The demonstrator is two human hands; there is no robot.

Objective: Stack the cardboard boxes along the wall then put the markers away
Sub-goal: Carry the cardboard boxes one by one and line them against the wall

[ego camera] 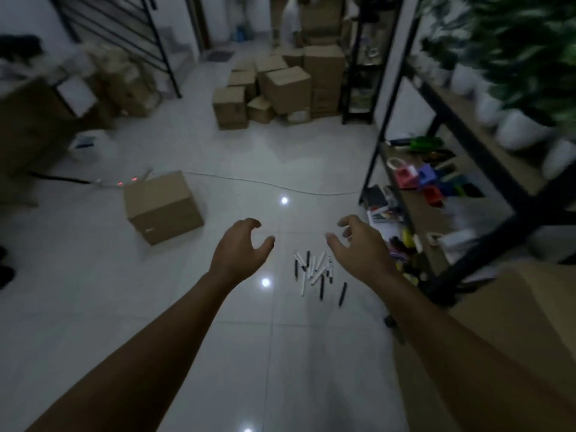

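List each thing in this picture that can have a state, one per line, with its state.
Left hand: fingers loosely curled, empty.
Right hand: fingers loosely curled, empty.
Markers: scattered on the floor.
Single box: closed, alone on the floor.
Box pile: jumbled, one box tilted.

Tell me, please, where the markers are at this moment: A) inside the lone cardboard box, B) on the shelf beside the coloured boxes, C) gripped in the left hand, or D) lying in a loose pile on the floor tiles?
D: the markers lie scattered on the floor, and both the left hand and right hand are empty.
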